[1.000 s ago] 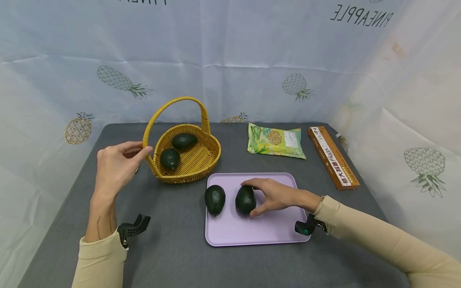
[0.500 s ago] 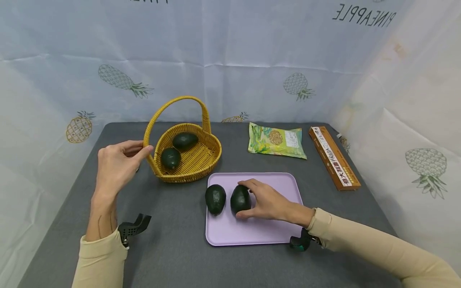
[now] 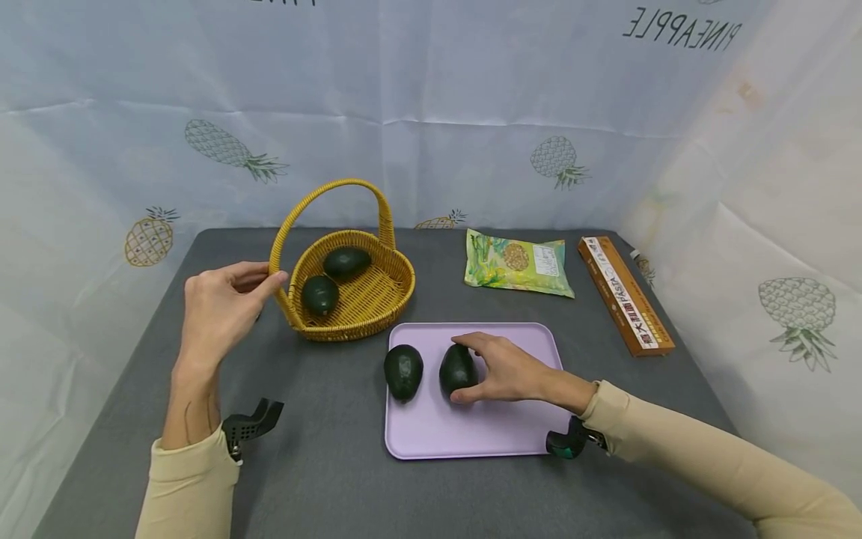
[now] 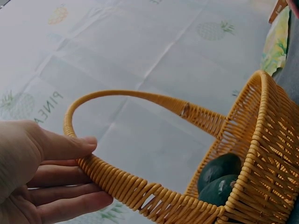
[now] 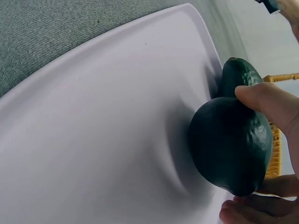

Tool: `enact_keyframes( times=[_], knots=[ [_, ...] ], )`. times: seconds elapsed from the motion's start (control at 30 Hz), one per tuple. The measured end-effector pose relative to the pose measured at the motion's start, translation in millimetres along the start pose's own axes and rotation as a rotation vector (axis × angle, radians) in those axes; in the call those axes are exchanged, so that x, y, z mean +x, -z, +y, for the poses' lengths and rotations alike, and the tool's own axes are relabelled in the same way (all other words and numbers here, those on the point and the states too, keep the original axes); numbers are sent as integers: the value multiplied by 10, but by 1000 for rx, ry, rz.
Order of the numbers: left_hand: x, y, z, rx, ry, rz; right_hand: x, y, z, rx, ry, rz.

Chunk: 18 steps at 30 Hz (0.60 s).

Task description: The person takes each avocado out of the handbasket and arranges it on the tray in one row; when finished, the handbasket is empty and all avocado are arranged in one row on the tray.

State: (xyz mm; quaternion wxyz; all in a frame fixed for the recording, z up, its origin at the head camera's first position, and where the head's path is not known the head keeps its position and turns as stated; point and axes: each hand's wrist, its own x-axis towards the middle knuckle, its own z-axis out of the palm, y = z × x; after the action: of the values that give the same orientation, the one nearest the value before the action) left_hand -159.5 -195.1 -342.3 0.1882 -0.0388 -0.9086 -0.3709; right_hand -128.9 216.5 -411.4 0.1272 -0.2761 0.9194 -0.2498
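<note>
With thumb and fingers my left hand (image 3: 218,311) pinches the handle (image 4: 124,184) of a yellow woven basket (image 3: 357,328), near its left base. Inside the basket lie two dark green avocados, one at the back (image 3: 346,263) and one in front (image 3: 319,295). My right hand (image 3: 512,368) grips another avocado (image 5: 229,144) over the pale purple tray (image 3: 431,438), thumb on one side and fingers on the other. A further avocado (image 3: 404,373) rests at the tray's left edge, just left of the held one.
At the back of the grey table (image 3: 323,464) lies a green and yellow food packet (image 3: 518,262). A long brown pasta box (image 3: 625,296) is to its right. A pineapple-print cloth (image 3: 431,150) hangs behind the table.
My right hand shifted a little left with the avocado, then back right, its thumb now further round the fruit. The left hand stays on the basket handle.
</note>
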Motion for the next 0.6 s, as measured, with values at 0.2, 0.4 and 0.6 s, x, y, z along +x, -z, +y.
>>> enact_keyframes(
  times=[0.2,0.4,0.6],
  knots=[
    [5,-5,11,0,-2,-2,3,0,-7,1,9,0],
    [8,-9,14,3,-3,-2,14,-15,-8,30,-10,-5],
    [1,2,3,4,-4,2,36,-55,-8,68,-21,-23]
  ],
)
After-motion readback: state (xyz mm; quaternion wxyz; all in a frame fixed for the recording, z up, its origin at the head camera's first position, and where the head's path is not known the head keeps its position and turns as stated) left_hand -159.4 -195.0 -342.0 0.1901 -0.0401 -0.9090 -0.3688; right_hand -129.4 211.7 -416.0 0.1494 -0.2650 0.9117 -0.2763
